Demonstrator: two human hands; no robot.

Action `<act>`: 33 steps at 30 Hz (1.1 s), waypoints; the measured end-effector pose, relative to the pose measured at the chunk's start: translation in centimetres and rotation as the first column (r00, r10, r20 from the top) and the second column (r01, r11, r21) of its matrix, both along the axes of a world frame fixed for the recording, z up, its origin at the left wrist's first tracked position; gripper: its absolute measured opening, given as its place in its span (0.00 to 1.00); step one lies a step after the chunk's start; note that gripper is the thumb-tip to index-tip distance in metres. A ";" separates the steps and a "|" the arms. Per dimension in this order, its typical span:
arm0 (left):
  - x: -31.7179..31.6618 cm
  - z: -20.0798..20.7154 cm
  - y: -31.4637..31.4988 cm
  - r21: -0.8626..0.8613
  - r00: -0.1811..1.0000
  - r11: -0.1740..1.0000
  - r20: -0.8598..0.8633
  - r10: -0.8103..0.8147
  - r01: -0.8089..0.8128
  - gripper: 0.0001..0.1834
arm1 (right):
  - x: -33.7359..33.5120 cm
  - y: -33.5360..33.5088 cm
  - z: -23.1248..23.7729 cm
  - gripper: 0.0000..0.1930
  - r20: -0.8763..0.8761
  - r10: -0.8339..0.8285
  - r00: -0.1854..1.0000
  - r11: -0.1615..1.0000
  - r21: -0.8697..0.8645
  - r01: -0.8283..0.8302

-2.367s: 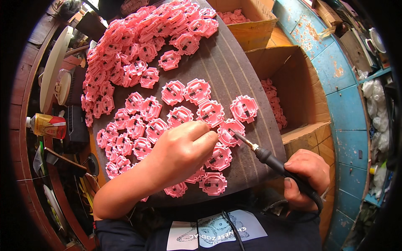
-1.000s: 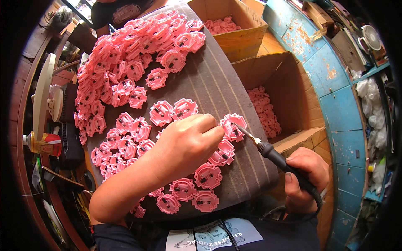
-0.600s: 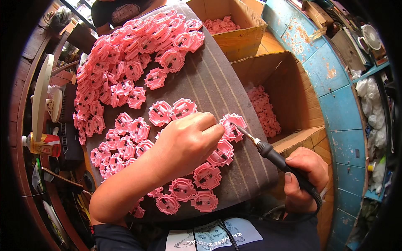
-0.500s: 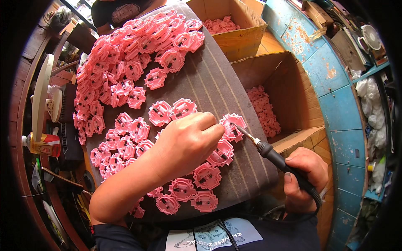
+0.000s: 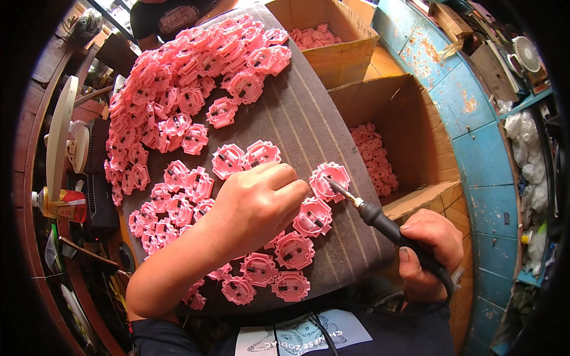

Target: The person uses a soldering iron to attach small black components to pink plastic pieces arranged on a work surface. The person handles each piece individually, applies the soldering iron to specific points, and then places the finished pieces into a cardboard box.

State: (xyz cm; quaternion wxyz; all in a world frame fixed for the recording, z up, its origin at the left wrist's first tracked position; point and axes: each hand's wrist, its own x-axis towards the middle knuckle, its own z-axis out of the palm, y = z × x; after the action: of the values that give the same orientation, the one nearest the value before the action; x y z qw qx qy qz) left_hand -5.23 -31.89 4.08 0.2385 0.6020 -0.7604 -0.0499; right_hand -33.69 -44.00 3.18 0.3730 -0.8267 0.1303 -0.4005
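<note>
My right hand (image 5: 433,252) grips the black handle of a soldering iron (image 5: 389,224). The iron's metal tip rests at the inside of a pink plastic housing (image 5: 328,183) with small dark parts in it. My left hand (image 5: 261,196) is closed, fingertips pinched together just left of that housing and apart from it; whatever it may hold is hidden. Below the left fingers lies another pink housing (image 5: 312,217), with more of the same kind in a row toward me, such as one housing (image 5: 294,250). Two housings, one of them here (image 5: 229,161), sit beyond the hand.
A large heap of pink housings (image 5: 172,89) covers the far left of the dark striped tabletop (image 5: 303,113). Right of it stand cardboard boxes (image 5: 409,118) with pink parts inside. A bottle (image 5: 62,204) is at the left. A person (image 5: 169,18) sits at the far end.
My left hand has drawn slightly left, away from the housing under the iron. The iron and my right hand have shifted a little to the left.
</note>
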 end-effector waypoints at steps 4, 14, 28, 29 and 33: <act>0.0 0.0 0.0 0.004 1.000 1.000 -0.010 -0.005 0.005 0.11 | 0.1 -0.2 0.0 0.15 -0.007 0.014 1.000 0.999 -0.029 -0.014; 0.0 -0.2 -0.3 0.017 0.999 1.000 -0.031 -0.008 0.008 0.09 | 0.3 -0.2 0.1 0.15 -0.011 0.043 0.999 0.999 -0.017 -0.043; -0.6 -0.6 -0.1 -0.047 0.996 0.996 -0.028 -0.079 0.077 0.11 | -0.3 0.5 0.6 0.13 0.030 -0.013 0.999 1.000 -0.019 0.013; -0.6 -0.7 -0.1 -0.050 0.997 0.996 -0.028 -0.076 0.074 0.11 | -0.3 0.5 0.6 0.13 0.028 -0.016 0.999 1.000 -0.021 0.016; -0.7 -0.8 -0.2 -0.049 0.998 0.997 -0.030 -0.061 0.060 0.10 | -0.3 0.5 0.5 0.13 0.034 -0.020 0.999 0.999 -0.042 0.022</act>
State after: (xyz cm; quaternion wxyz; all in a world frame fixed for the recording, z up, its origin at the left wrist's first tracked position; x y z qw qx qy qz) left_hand -5.91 -32.04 3.29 0.2632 0.5719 -0.7754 -0.0485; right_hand -34.03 -43.53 3.67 0.3533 -0.8262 0.1241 -0.4210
